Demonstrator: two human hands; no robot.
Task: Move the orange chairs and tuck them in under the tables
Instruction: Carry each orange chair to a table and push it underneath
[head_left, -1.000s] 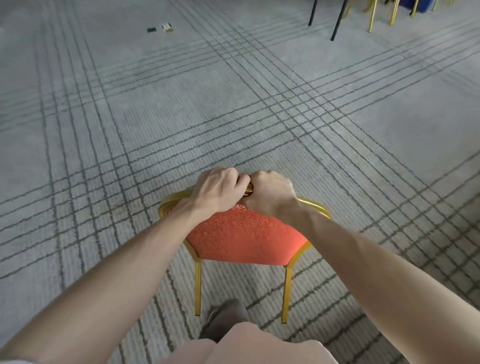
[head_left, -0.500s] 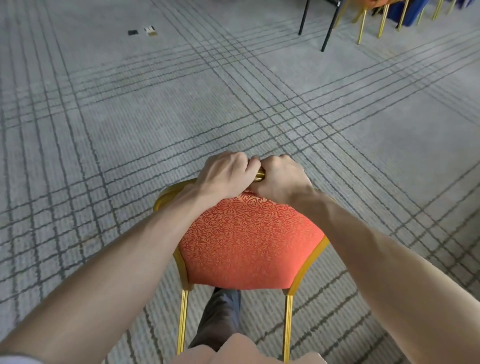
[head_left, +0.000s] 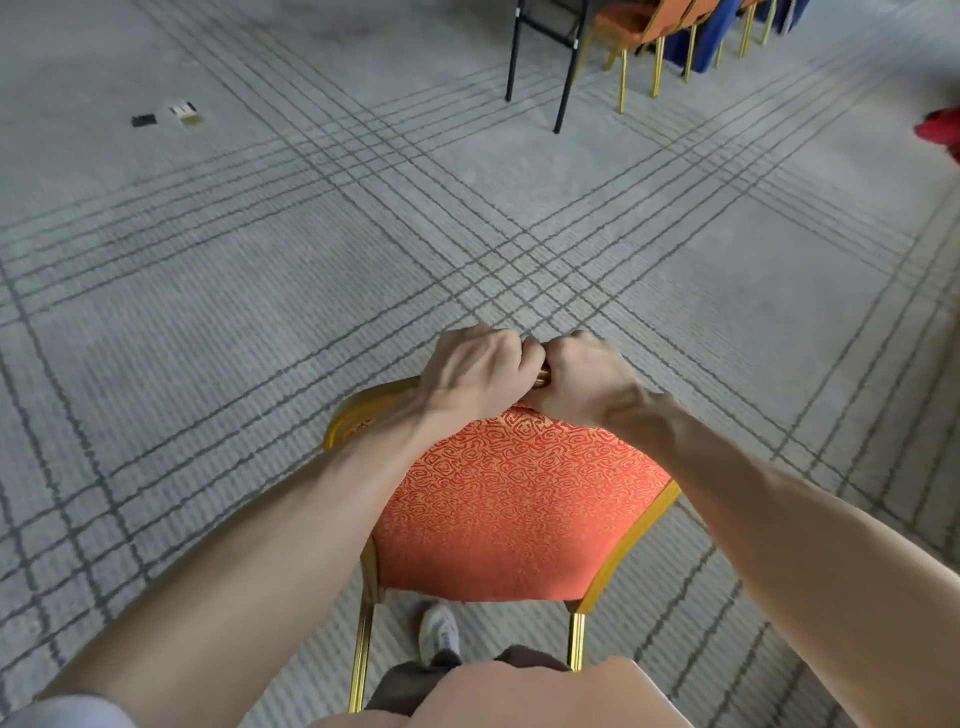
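You are gripping the gold top rail of the chair (head_left: 514, 499) with both hands, standing right behind its back. Your left hand (head_left: 475, 371) is clenching around the rail, fingers curling over the far side. Your right hand (head_left: 587, 379) is grasping the same rail just beside it, and the knuckles of the two are touching at the middle. Both forearms are reaching forward and down, crossing the patterned orange back on either side. The chair is sitting over the near middle of the grey carpeted floor (head_left: 260, 312), well apart from the furniture at the far edge. Two of its gold legs are showing below the back, though whether they are resting on the floor cannot be told. A white shoe (head_left: 440, 631) is showing between those legs.

Toward the far right corner of the floor, the black legs of a counter (head_left: 568, 78) are standing on the carpet, its top lying out of view. Just to their right, other chairs (head_left: 623, 23), orange with gold legs, are lining up, with blue cloth (head_left: 706, 47) hanging behind them. Something red (head_left: 943, 130) is poking in at the right edge, too blurred to name. Near the far left corner, two small items are lying close together on the floor: a black one (head_left: 143, 120) and a pale one (head_left: 186, 114).
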